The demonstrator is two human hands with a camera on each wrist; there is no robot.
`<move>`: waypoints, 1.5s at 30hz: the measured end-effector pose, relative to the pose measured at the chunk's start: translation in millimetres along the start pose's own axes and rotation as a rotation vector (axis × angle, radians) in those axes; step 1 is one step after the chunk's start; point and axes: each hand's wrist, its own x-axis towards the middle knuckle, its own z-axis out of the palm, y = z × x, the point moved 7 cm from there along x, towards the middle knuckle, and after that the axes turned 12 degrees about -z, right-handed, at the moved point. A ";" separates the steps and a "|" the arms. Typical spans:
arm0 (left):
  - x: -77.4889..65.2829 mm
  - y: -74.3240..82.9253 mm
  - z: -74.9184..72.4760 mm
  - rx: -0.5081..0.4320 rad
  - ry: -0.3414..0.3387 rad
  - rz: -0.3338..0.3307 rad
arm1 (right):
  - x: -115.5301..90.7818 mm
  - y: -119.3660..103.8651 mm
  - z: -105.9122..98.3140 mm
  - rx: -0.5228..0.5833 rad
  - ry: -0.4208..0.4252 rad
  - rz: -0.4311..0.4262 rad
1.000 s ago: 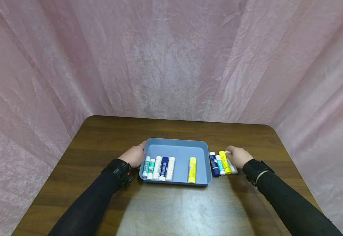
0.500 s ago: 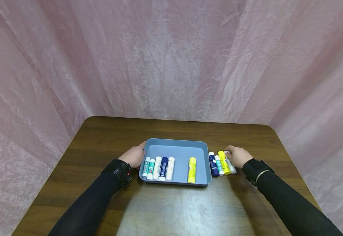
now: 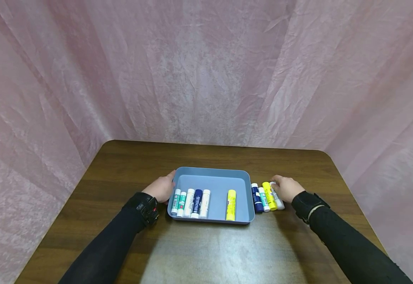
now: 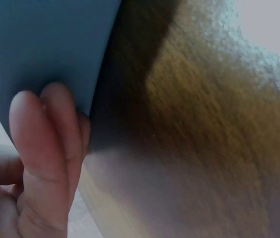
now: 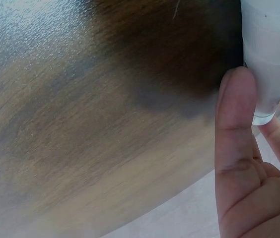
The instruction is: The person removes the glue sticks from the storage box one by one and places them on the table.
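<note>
A shallow blue-grey tray (image 3: 211, 177) holds a row of glue sticks at its left: green-and-white, white and a dark blue glue stick (image 3: 197, 203). A yellow glue stick (image 3: 231, 204) lies apart at its right. My left hand (image 3: 162, 188) presses the tray's left side with fairly straight fingers (image 4: 38, 134). Past the right wall lie a dark blue-and-white glue stick (image 3: 257, 198), a teal-and-white one (image 3: 264, 199) and a yellow one (image 3: 269, 196), side by side. Outermost is a whitish glue stick (image 5: 270, 54), with fingers of my right hand (image 3: 287, 188) on both sides.
The brown wooden table (image 3: 206, 252) has rounded far corners, with a bright reflection near its front. Behind and beside it hangs a pink velvety curtain (image 3: 206, 79).
The row beside the tray has shifted slightly left, toward the tray wall. Both hands stay nearly where they were, and the sticks inside the tray keep their places.
</note>
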 end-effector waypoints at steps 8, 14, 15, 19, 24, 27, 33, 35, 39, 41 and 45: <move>-1.5 0.7 -0.4 -0.001 0.012 0.015 | 0.5 0.0 -0.7 -0.007 0.008 -0.002; -0.8 0.9 -0.3 0.002 0.011 0.012 | 0.1 -0.4 -3.0 -0.014 0.014 -0.004; -1.1 1.0 -0.4 0.001 0.011 0.013 | 0.1 -0.2 -3.3 -0.015 0.015 -0.004; -2.4 1.3 -0.3 -0.010 0.006 0.018 | -0.2 0.5 -4.5 -0.014 0.021 0.001; -1.2 2.1 0.7 -0.014 0.000 0.016 | -0.1 1.1 -9.3 -0.035 0.052 -0.014; 0.3 1.7 1.8 -0.016 -0.008 0.010 | -1.5 -1.6 -14.6 -0.064 0.083 -0.018; 1.5 1.9 1.7 -0.015 -0.008 0.008 | -6.0 -23.9 -26.4 -0.077 0.136 -0.034; 1.5 2.0 1.5 -0.016 -0.006 0.006 | -6.5 -34.7 -27.8 -0.052 0.141 -0.046; 1.1 1.5 1.9 -0.019 -0.007 -0.004 | -6.2 -59.6 -28.4 -0.006 0.154 -0.109; -0.4 1.7 1.6 -0.015 -0.006 -0.001 | -6.3 -72.0 -27.4 0.016 0.162 -0.147; -4.6 2.9 0.2 -0.015 -0.001 0.014 | -7.2 -95.0 -23.5 0.040 0.181 -0.222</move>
